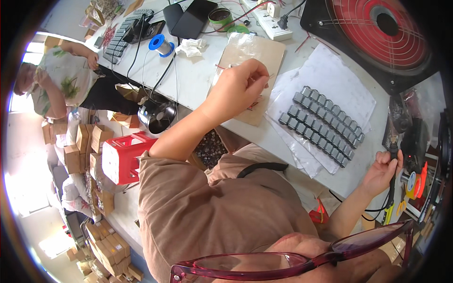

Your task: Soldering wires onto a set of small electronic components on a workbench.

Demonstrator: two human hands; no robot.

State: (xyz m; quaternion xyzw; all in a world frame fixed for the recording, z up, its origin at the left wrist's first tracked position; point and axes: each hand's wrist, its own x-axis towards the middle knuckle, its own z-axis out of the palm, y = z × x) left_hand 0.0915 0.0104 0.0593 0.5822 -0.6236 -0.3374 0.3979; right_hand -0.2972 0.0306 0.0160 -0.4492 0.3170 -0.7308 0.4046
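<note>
My left hand [236,89] is closed in a pinch above a brown cardboard sheet [238,49] on the white table. What its fingertips hold is too small to make out; thin reddish wires show beside the fingers and on the cardboard. To the right, small grey block-shaped parts [325,118] stand in several tight rows on white paper sheets [347,78]. At the table's right end my right hand [381,172] has its fingers closed round a black cable [392,153], whose cord hangs down past the table edge.
A fan with red blades [377,19] fills the far right corner. Further back are a white power strip [271,23], a green tin [220,19] and a blue solder spool [161,45]. A red stool [111,162] stands at left; another person [71,87] sits beyond.
</note>
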